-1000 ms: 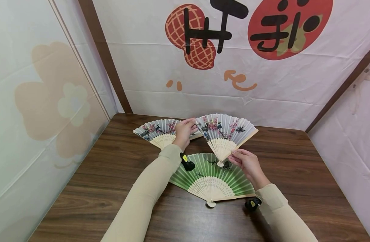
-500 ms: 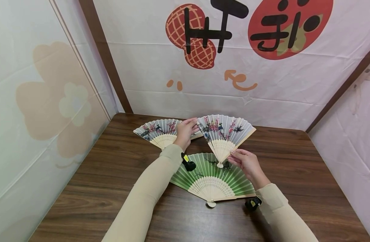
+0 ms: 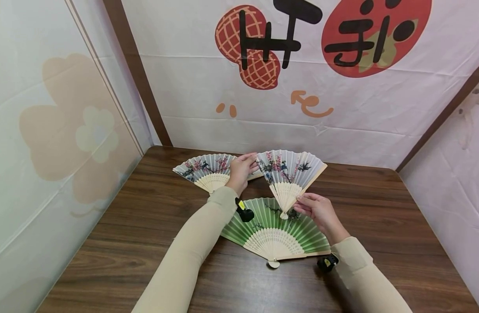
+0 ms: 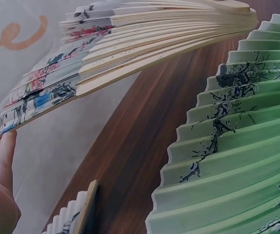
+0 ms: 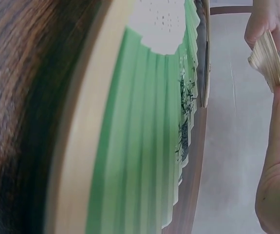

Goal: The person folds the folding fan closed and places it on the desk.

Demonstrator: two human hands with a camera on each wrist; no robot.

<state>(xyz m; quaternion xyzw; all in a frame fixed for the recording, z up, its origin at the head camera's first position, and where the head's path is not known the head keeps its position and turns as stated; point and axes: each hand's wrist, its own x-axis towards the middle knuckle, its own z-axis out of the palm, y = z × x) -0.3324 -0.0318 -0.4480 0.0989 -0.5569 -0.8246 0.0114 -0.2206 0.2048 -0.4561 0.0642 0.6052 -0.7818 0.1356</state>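
Observation:
A white fan with pink blossoms and birds (image 3: 290, 171) is held above the table, partly spread. My left hand (image 3: 242, 170) grips its left outer edge; in the left wrist view the fingertips (image 4: 1, 161) sit at the end of the stacked folds (image 4: 130, 48). My right hand (image 3: 313, 206) pinches the right guard stick close to the pivot, and the right wrist view shows its finger (image 5: 278, 141) against the bamboo ribs (image 5: 269, 61). Below both hands a green fan (image 3: 274, 230) lies fully spread on the table.
A second white floral fan (image 3: 206, 169) lies spread on the wooden table (image 3: 125, 234) behind my left hand. Printed fabric walls close in the back and both sides. Bare wood shows at the left, right and front.
The held fan has narrowed: its right guard has swung left towards the left edge. Both hands stay almost where they were.

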